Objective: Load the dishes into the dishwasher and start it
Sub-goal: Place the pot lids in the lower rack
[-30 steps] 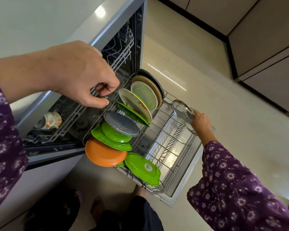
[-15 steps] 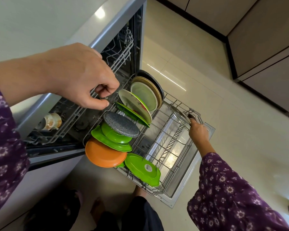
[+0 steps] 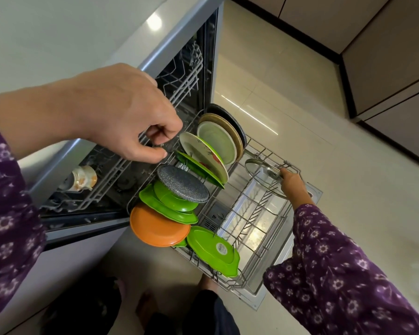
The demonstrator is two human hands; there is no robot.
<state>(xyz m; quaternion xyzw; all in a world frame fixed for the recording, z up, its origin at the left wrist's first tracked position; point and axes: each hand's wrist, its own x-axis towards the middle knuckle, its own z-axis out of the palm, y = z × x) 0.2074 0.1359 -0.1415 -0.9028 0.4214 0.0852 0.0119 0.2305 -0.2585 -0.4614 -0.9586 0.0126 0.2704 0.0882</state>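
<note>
Your left hand (image 3: 131, 117) is above and to the left of the lower rack (image 3: 264, 228). Its fingers are curled, and thumb and forefinger pinch the front wire of the upper rack (image 3: 111, 182). A mug (image 3: 81, 178) lies in the upper rack, left of the lower rack.

Along the lower rack's left side, an orange plate (image 3: 159, 226), green plates (image 3: 169, 206) and a grey speckled plate (image 3: 183, 183) stand tilted. Upright plates (image 3: 215, 143) fill its far left corner. One green plate (image 3: 213, 252) leans at its near edge.

A glass lid (image 3: 261, 175) is tilted over the far right corner. Your right hand (image 3: 293, 184) grips it at the knob, fingers wrapped.
</note>
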